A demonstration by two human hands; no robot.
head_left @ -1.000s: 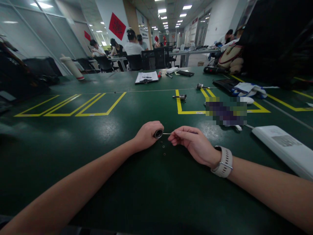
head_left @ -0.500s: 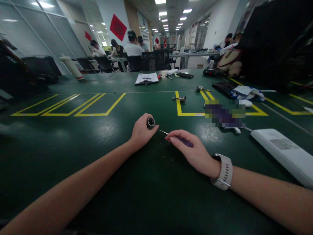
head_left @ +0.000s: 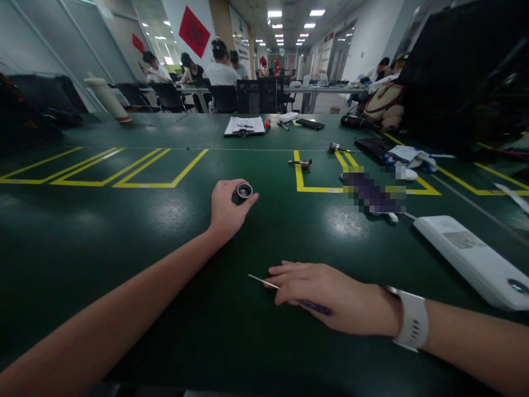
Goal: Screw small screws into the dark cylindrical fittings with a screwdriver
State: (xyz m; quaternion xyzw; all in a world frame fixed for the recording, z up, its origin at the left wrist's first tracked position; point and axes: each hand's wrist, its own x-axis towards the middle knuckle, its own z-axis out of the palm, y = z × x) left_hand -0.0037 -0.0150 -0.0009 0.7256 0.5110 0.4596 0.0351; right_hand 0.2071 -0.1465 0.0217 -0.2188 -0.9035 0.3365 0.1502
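My left hand [head_left: 230,208] is closed around a short black cylinder [head_left: 243,192] with a metal rim, its open end turned up toward me. In my right hand [head_left: 314,295] lies a screwdriver [head_left: 316,306] with a thin metal shaft and a purple handle. Its tip points left, just over the green table [head_left: 198,336]. The fingers of this hand are low at the tabletop, palm down, and what is beneath them is hidden. The two hands are apart.
Two metal parts with shafts, one nearer [head_left: 305,163] and one farther [head_left: 334,147], lie by yellow tape. Right of them are a white power bank [head_left: 463,253], a blurred-out purple object [head_left: 370,193] and white-blue gloves [head_left: 409,156]. A clipboard [head_left: 244,125] lies farther back.
My right hand has moved down toward me with the screwdriver, away from the cylinder, and turned palm down. Several small rings on the table no longer show. The view has shifted slightly.
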